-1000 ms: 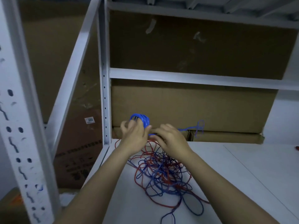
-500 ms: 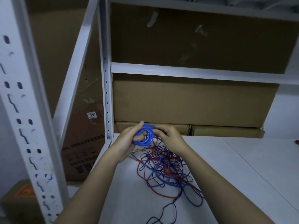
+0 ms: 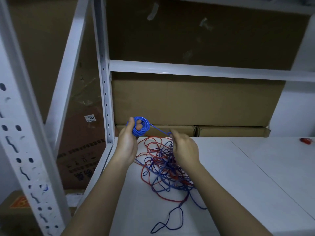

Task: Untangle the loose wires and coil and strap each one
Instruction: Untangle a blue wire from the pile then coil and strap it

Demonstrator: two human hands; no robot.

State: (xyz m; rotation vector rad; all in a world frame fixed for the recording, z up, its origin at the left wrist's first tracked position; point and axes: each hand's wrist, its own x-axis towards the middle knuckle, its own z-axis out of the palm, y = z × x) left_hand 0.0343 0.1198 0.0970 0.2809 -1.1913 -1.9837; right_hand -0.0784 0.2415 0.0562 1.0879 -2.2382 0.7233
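My left hand holds a small coil of blue wire raised above the white shelf, with fingers through its loops and the thumb on its left side. A taut strand of blue wire runs from the coil down to my right hand, which pinches it at the fingertips. Below both hands a tangle of red and blue wires lies on the shelf surface, with a loose blue loop trailing toward the front edge.
A white metal upright stands just left of the coil, and a crossbar runs overhead. Cardboard boxes line the back. A small red object lies at the far right of the shelf.
The hands have parted: my left hand lifted the coil up and left, and my right hand drew a blue strand out to the right, away from the coil.
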